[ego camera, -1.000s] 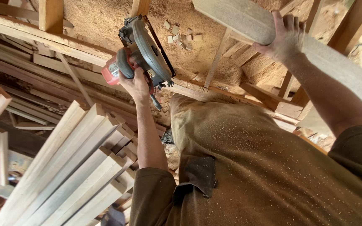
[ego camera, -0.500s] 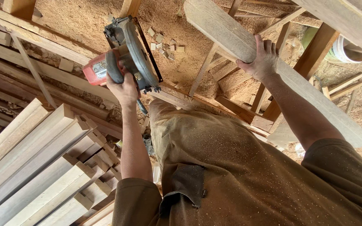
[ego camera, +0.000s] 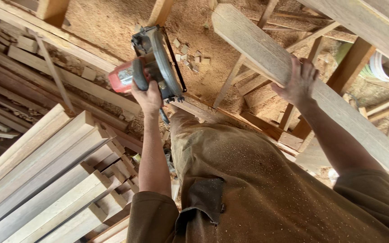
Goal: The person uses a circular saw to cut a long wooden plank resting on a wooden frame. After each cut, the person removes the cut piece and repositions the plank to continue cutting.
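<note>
Gripping the circular saw (ego camera: 151, 67) in my left hand (ego camera: 148, 96) at eleven o'clock while my right hand (ego camera: 299, 81) presses spread on the long plank (ego camera: 293, 76) at two o'clock, I risk the one-handed saw swinging toward me.

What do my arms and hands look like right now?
The left hand and right hand are bare, with no gloves, rings or watch visible. The forearms are uncovered. The short brown sleeves end above the elbows and are speckled with pale sawdust.
</note>
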The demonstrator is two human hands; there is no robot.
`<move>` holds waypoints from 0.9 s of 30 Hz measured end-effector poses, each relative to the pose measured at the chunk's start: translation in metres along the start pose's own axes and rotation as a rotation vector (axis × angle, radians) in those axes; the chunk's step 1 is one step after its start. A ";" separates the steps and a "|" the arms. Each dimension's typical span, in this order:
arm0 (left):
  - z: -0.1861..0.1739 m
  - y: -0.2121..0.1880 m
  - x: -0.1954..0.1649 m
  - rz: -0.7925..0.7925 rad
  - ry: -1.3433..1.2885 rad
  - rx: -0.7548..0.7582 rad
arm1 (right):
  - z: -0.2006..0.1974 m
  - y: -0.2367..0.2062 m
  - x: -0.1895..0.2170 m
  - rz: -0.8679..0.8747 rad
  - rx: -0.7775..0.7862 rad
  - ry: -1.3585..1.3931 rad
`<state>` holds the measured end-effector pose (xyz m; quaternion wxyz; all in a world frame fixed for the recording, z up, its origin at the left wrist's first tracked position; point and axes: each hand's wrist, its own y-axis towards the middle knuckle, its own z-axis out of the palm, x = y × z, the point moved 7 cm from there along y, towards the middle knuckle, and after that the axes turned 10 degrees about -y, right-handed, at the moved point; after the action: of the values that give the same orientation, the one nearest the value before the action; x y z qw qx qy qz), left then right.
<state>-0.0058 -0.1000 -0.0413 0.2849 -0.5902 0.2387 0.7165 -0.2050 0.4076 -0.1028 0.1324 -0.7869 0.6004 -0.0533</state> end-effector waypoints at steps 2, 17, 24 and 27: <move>0.001 0.000 -0.002 0.001 0.063 -0.003 | 0.006 -0.010 -0.019 0.040 0.081 -0.087; -0.001 0.009 -0.010 -0.031 0.092 -0.060 | -0.024 -0.028 -0.031 -0.119 -0.001 0.139; -0.008 0.009 -0.004 -0.100 0.258 -0.023 | -0.072 -0.046 -0.001 -0.072 0.193 0.550; -0.018 0.005 0.002 -0.064 0.326 -0.056 | -0.101 -0.046 0.023 -0.108 0.202 0.566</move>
<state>0.0036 -0.1156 -0.0469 0.2485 -0.7137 0.2426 0.6083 -0.1801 0.3821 0.0050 0.0344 -0.7544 0.5625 -0.3366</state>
